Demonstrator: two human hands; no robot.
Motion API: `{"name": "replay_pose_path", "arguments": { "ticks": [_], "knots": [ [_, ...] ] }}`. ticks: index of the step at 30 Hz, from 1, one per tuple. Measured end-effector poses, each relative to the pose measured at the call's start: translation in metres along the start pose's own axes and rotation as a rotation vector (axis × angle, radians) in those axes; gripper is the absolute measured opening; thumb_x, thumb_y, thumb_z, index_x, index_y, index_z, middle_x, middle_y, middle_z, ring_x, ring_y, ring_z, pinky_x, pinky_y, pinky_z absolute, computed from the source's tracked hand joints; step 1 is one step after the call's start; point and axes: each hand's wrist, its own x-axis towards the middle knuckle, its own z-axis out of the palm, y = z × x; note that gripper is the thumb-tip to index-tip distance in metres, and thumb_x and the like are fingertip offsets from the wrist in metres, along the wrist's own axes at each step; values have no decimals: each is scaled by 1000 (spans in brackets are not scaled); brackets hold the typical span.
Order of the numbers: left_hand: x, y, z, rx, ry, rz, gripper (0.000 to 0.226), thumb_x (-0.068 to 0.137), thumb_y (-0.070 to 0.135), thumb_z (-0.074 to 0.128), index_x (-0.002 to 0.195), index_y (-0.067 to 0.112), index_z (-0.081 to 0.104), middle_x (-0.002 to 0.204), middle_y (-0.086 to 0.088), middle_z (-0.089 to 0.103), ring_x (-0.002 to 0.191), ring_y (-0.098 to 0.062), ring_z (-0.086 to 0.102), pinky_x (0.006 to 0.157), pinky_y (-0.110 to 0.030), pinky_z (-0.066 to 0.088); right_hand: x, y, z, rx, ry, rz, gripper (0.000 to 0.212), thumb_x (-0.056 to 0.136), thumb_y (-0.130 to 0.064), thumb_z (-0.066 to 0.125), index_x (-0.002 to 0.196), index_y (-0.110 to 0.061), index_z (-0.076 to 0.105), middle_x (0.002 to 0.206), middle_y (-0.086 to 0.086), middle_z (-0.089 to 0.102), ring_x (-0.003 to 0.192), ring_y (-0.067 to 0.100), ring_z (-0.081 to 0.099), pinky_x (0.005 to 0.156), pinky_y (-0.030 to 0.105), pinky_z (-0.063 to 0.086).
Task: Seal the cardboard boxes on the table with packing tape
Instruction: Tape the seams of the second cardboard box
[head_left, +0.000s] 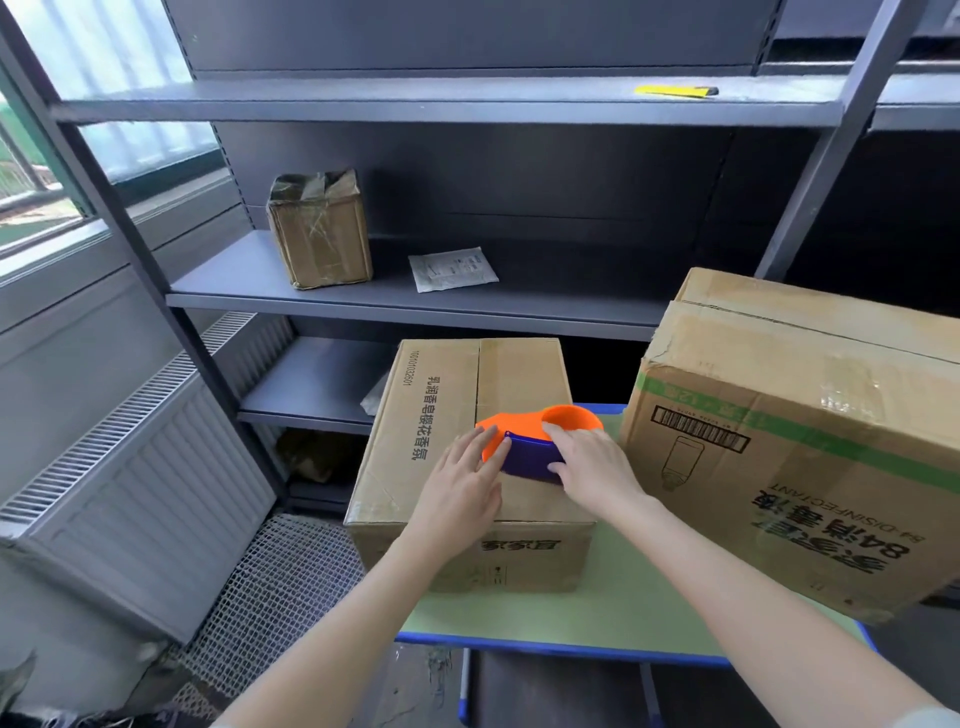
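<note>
Head view: up and left of my left hand (470, 473), a small box (319, 231) sits on the shelf (234, 280). Left hand lies flat, fingers straight, on top of the closed carton (441, 415), fingertips touching the orange front of the tape dispenser (530, 441). Dispenser rests on the carton's centre seam, between both hands. My right hand (592, 467) curls over its blue body, gripping it. Right of that hand, a bigger carton (779, 415), flaps down, stands on the green table (623, 608), just beside the first carton.
</note>
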Motion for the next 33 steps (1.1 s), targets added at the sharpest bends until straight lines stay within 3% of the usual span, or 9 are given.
{"name": "replay_pose_path", "arguments": {
  "ticks": [4,7,11,15,19,23,28,33],
  "knots": [
    [9,2,-9,-19,93,50,49,81,12,51,129,4,53,133,-17,53,124,-32,45,98,-47,46,-6,3,-17,62,81,-23,55,96,-27,50,146,-18,29,136,1,52,126,23,42,105,32,30],
    [29,10,-26,-44,178,98,48,87,12,40,133,2,47,138,-19,47,131,-31,34,103,-45,39,-6,9,-45,78,194,-57,53,95,-24,51,145,-15,33,132,3,56,120,22,48,104,32,30],
    [70,33,-49,-88,223,166,50,88,12,37,136,1,46,143,-19,41,135,-33,34,108,-41,34,-7,31,-89,0,333,-31,52,93,-18,55,142,-11,39,126,7,60,114,26,52,101,34,32],
    [116,67,-54,-123,182,252,51,87,11,43,137,1,45,143,-17,43,135,-32,36,110,-39,29,-16,71,-116,-89,412,116,53,91,-16,58,140,-10,41,126,10,59,118,27,48,105,39,31],
    [156,100,-34,-117,75,328,53,87,13,40,138,-3,43,144,-18,42,135,-32,37,114,-44,27,-34,113,-122,-121,386,287,52,94,-21,54,142,-15,38,129,5,58,122,24,43,108,37,23],
    [173,123,-14,-101,11,369,59,89,9,46,145,-2,29,154,-15,21,144,-27,17,117,-31,11,-42,135,-118,-63,318,399,53,96,-27,49,145,-20,31,137,0,50,129,21,36,108,35,18],
    [184,127,-10,-130,-86,359,64,94,9,43,150,4,13,159,-7,-2,146,-19,-6,119,-30,7,-33,147,-117,-113,319,398,54,95,-27,50,145,-18,30,139,2,46,130,21,35,111,38,20],
    [166,91,-16,-164,-79,271,57,96,11,40,149,11,21,158,-1,7,146,-14,0,115,-21,-4,-23,138,-102,-287,510,309,66,71,-7,75,132,-5,51,124,21,55,121,42,45,104,59,29]
  ]
}}
